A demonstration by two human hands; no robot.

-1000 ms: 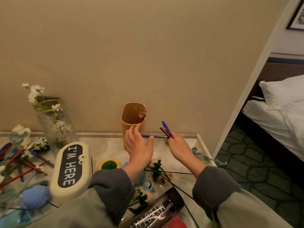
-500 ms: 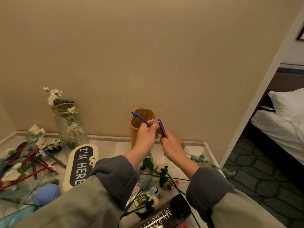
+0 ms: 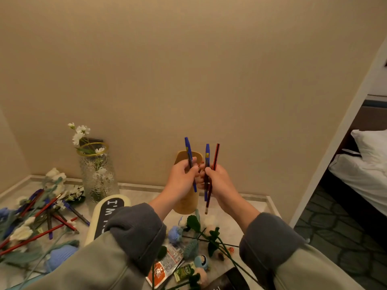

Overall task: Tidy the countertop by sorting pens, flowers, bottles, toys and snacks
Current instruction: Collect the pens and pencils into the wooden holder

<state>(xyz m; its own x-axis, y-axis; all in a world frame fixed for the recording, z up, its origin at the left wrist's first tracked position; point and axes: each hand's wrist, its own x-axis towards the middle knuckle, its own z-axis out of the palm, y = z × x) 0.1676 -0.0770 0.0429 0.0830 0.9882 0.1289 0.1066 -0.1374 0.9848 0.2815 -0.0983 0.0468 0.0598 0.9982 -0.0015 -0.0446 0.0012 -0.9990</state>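
Before the yellow cup (image 3: 186, 204), left hand (image 3: 181, 177) clamped on blue pen (image 3: 188, 149), right hand (image 3: 220, 182) on two pens (image 3: 207, 157).

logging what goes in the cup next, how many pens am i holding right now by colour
blue pens: 2, one in the left hand, one in the right hand
red pen: 1, in the right hand
total: 3

a white pillow (image 3: 371, 145) lies on the bed (image 3: 359, 178)
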